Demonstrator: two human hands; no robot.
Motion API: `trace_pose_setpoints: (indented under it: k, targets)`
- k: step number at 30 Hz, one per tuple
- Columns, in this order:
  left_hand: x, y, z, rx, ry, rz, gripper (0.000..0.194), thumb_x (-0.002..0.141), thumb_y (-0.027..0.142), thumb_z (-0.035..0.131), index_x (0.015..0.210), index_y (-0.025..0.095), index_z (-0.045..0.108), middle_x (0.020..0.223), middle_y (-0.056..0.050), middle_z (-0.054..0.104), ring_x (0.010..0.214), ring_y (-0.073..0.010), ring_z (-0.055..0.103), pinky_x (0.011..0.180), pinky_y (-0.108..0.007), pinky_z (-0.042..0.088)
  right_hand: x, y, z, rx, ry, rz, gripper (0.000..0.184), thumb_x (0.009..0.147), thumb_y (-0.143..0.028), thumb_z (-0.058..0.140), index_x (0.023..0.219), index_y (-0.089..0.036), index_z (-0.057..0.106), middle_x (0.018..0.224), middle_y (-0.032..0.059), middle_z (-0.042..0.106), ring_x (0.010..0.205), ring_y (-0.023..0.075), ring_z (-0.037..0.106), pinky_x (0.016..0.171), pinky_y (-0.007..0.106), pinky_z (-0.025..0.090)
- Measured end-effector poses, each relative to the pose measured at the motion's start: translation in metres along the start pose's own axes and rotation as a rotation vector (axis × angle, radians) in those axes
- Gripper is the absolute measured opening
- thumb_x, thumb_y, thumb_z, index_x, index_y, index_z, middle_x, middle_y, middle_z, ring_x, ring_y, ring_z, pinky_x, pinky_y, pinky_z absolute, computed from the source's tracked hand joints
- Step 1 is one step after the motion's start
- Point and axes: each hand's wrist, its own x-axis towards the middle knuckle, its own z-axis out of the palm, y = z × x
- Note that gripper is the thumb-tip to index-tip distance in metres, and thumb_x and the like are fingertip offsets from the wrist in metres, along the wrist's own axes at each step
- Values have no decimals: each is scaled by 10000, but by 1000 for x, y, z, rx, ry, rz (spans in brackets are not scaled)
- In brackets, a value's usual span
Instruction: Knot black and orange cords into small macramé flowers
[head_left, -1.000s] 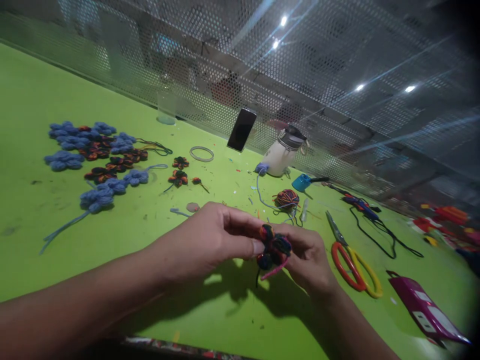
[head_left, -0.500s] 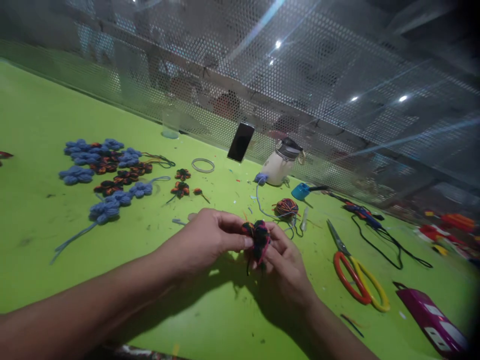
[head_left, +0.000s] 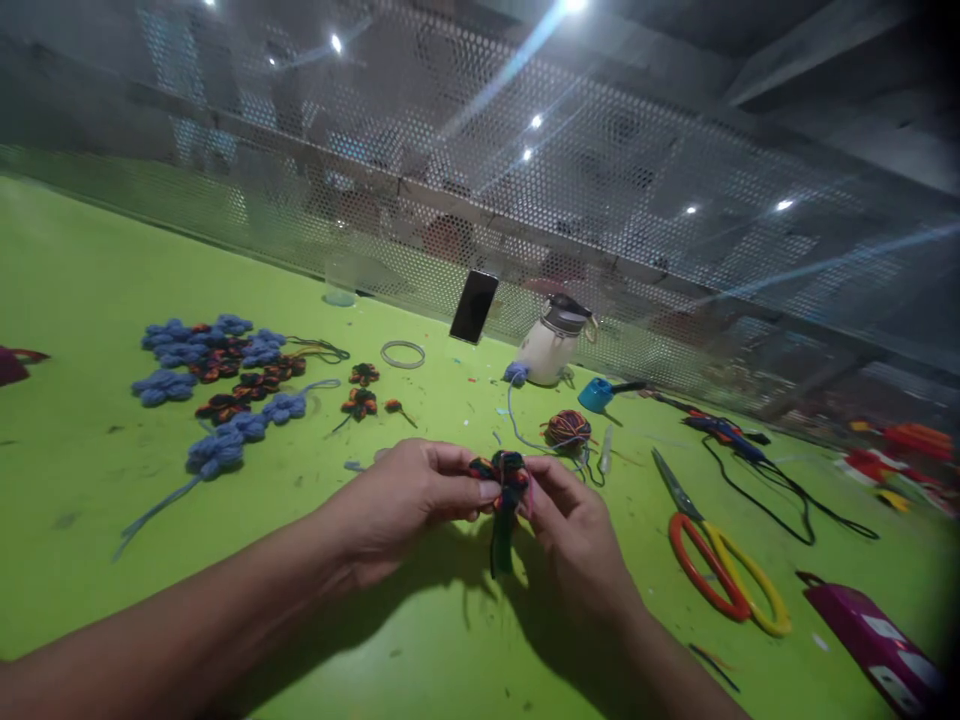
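Note:
My left hand (head_left: 405, 495) and my right hand (head_left: 574, 525) meet above the green table (head_left: 90, 250), both pinching one small multicoloured yarn flower (head_left: 504, 472). Its dark stem hangs down between my thumbs. The flower's petals are dark with red and blue strands. Just behind my hands lies a small ball of multicoloured yarn (head_left: 567, 427) with loose blue yarn trailing from it.
Finished blue and dark yarn flowers (head_left: 217, 375) lie at the left. Red-and-yellow scissors (head_left: 716, 560), a purple case (head_left: 870, 645), a glue gun with black cord (head_left: 731, 430), a white jar (head_left: 551, 345), a propped phone (head_left: 474, 307) and a ring (head_left: 403, 354) sit before a perforated screen.
The flower has been turned in my fingers: it sat lower with a pink piece showing, and now it is held upright with its stem hanging. The camera has tilted up.

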Motion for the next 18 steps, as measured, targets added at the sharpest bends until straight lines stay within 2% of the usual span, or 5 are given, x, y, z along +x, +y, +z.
trace_pose_setpoints:
  k: [4,6,10,15,18]
  targets:
    - [1,-1,-3,56,26,32,168,634,202,721,762,107,667,741,-48,655,750,-149,568,733,-267,405,-3,-19,-3,-230,184,-144,171,829,-332,555,768,-177,594,682,13,547,653,137,508,609,263,424]
    - [1,-2,-3,86,24,53,175,647,215,714,780,110,671,766,-53,661,743,-143,561,725,-263,398,-6,-29,-4,-392,219,-253,168,833,-323,543,772,-176,594,704,24,564,650,142,512,584,264,418]
    - [1,-2,-1,115,4,71,189,652,231,708,797,115,675,812,-65,675,761,-155,567,730,-273,395,-11,-41,0,-697,143,-422,121,784,-280,610,732,-173,590,655,22,571,585,139,510,524,266,400]
    - [0,0,0,156,2,106,173,657,217,701,783,105,662,788,-61,664,796,-166,564,745,-275,388,-11,-47,-3,-770,64,-460,107,827,-194,566,726,-174,595,651,19,591,577,128,530,531,257,416]
    - [0,-1,-2,185,7,111,197,661,239,699,799,104,662,792,-66,663,778,-165,558,746,-286,394,-12,-53,-9,-867,43,-568,59,834,-152,551,806,-179,595,713,29,609,638,137,544,572,260,430]
